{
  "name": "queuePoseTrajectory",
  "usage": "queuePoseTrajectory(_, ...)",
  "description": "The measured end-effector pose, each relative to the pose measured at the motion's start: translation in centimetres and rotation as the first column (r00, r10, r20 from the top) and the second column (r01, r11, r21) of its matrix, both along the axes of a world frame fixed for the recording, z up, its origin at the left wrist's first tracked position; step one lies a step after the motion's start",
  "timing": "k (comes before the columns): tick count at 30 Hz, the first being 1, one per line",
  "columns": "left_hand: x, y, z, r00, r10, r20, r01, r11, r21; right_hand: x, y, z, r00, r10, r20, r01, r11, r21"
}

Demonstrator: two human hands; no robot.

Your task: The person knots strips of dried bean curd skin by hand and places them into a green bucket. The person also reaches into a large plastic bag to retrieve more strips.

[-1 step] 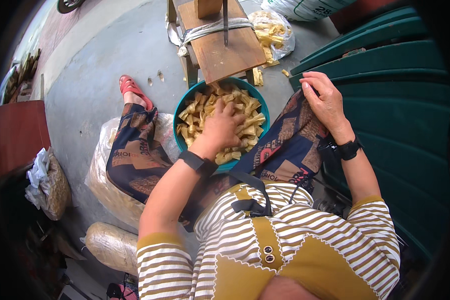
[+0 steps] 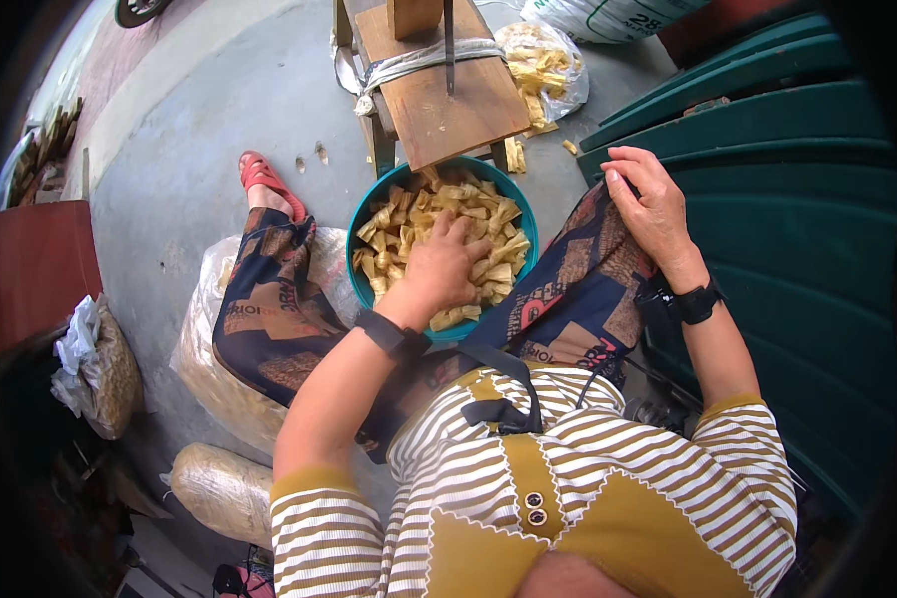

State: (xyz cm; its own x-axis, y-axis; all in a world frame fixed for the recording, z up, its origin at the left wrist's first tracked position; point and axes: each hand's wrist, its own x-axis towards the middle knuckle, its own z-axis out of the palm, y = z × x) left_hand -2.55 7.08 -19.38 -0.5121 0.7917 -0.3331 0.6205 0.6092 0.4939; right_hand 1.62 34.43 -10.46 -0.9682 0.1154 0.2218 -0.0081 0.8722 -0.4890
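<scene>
A round teal tub (image 2: 360, 287) stands between my knees, filled with pale yellow, dry-looking folded pieces (image 2: 399, 214) pinched at the middle. My left hand (image 2: 444, 267) lies on top of the heap, palm down, its fingers spread; I see nothing gripped in it. My right hand (image 2: 653, 204) rests on my right knee, off to the right of the tub, with loosely bent fingers and nothing in it. Just beyond the tub, a wooden bench (image 2: 453, 125) carries an upright dark metal blade (image 2: 449, 60) and a white cloth strip (image 2: 434, 55) tied around it.
A clear bag (image 2: 558, 75) of similar yellow pieces sits behind the bench, with some spilled on the floor. Dark green slats (image 2: 767, 169) line the right side. Several full plastic bags, one a clear bag (image 2: 224, 483), stand at the left. My red sandal (image 2: 279, 184) is left of the tub.
My left hand has shifted very slightly over the pieces, toward the right and nearer me. My right hand stays on the knee.
</scene>
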Motion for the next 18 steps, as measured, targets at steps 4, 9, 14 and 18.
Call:
queuePoseTrajectory(4,1.8,-1.6,0.4,0.998,-0.062,-0.012,0.062,0.998,0.017,1.8,1.2,-1.6,0.999,0.012,0.042,-0.017,0.992,0.128)
queuePoseTrajectory(9,-1.6,-4.3,-1.0,0.993,0.104,-0.060,-0.099,0.992,0.084,2.3,1.3,-2.0,0.997,0.064,0.050,-0.070,0.987,0.142)
queuePoseTrajectory(14,-4.5,-5.6,-1.1,0.907,0.365,0.209,-0.398,0.905,0.149,2.6,1.5,-2.4,0.998,0.058,0.024,-0.061,0.987,0.151)
queuePoseTrajectory(18,-4.0,-5.2,1.2,0.824,0.493,0.278,-0.545,0.824,0.154,2.4,1.6,-2.2,0.997,0.068,0.023,-0.071,0.986,0.153)
